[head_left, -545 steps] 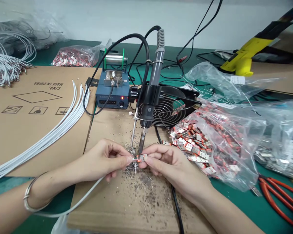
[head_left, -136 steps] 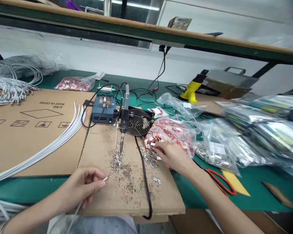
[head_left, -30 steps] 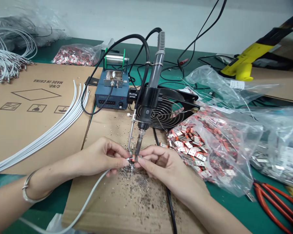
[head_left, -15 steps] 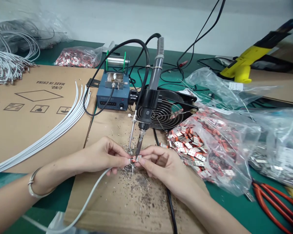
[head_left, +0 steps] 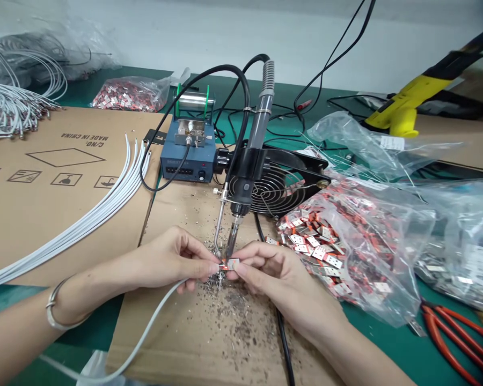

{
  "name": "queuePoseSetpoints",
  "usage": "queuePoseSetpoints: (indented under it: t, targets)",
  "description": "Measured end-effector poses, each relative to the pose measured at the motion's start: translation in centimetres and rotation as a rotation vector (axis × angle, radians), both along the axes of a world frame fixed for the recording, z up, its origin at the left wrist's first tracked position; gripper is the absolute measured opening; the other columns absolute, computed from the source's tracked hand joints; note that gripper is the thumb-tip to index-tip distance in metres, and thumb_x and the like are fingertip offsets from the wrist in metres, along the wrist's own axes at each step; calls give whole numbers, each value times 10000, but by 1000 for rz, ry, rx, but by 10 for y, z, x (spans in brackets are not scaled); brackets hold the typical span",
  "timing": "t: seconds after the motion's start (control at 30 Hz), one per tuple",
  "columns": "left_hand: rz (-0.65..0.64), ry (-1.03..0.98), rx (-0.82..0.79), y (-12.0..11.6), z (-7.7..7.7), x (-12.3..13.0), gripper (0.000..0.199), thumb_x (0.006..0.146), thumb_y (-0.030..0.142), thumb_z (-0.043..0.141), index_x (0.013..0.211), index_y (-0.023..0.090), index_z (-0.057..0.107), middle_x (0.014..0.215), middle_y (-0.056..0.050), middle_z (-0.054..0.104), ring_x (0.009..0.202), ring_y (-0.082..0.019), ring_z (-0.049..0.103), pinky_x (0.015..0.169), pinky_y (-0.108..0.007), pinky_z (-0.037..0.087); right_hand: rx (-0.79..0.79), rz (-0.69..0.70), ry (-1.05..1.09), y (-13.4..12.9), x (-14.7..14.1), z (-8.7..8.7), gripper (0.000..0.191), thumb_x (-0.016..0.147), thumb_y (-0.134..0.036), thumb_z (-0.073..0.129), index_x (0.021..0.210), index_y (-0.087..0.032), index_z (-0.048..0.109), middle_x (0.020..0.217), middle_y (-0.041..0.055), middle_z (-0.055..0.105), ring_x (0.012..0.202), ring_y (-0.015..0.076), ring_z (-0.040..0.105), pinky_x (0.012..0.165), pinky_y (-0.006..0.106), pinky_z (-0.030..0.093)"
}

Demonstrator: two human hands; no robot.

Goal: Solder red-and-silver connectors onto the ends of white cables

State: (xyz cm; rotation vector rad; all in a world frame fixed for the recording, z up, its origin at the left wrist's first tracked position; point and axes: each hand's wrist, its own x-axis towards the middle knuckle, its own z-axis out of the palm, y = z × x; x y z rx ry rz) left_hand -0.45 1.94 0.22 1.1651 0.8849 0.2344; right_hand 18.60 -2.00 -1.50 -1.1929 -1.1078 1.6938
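My left hand (head_left: 185, 261) pinches the end of a white cable (head_left: 155, 316), which trails down toward the bottom edge. Between thumb and fingers, my right hand (head_left: 268, 271) grips a small metal USB connector (head_left: 233, 264) with an orange-red back part. Cable end and connector meet under the tip of a soldering iron (head_left: 232, 236) clamped on a stand; whether they are joined I cannot tell. Beside the tip comes down a thin bent metal feed tube (head_left: 218, 228). Solder bits (head_left: 217, 292) lie scattered on the cardboard (head_left: 177, 343) below.
Behind stand a blue solder feeder (head_left: 187, 161) with a solder reel (head_left: 193, 100) and a black fan (head_left: 282, 187). A bag of USB connectors (head_left: 326, 252) and red-handled pliers (head_left: 446, 338) lie right. White cables (head_left: 104, 209) rest left. A yellow heat gun (head_left: 406, 102) sits back right.
The connector and cable end have shifted slightly right under the iron tip, and more of the connector's metal shell shows. Both hands keep their hold. The whole view has moved slightly.
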Motion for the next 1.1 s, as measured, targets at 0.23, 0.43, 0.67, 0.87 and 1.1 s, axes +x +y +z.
queuePoseSetpoints:
  t: [0.23,0.43,0.67,0.87,1.1]
  targets:
    - [14,0,-3,-2,-2,-1,159,732,265,643,756,116,694,543,37,526,437,-50,486,398,-144,387,-12,24,22,-2,3,0,155,684,-281,745,763,-171,668,627,24,715,549,78,617,492,159,417]
    - [47,49,6,-2,-3,0,151,731,260,642,734,115,686,518,40,523,417,-53,479,383,-145,385,-31,12,-49,0,1,2,178,660,-291,753,747,-167,659,644,43,720,529,103,615,477,198,421]
    - [36,22,10,-2,-2,0,149,739,258,637,749,117,686,549,39,535,429,-45,490,385,-133,391,-12,12,-29,-1,1,3,155,666,-273,737,752,-169,662,657,42,727,587,110,646,531,188,454]
    - [14,56,45,-2,-7,-1,176,739,275,630,765,107,676,510,47,521,409,-45,477,390,-139,398,-61,-30,-86,1,-2,6,187,592,-257,770,712,-173,655,610,24,712,559,111,643,536,190,472]
    - [78,81,21,-3,-6,1,209,692,306,677,665,124,580,504,45,542,399,-50,482,376,-141,382,-62,-18,-98,0,-1,6,201,603,-292,771,717,-172,657,635,41,719,599,123,659,573,205,483]
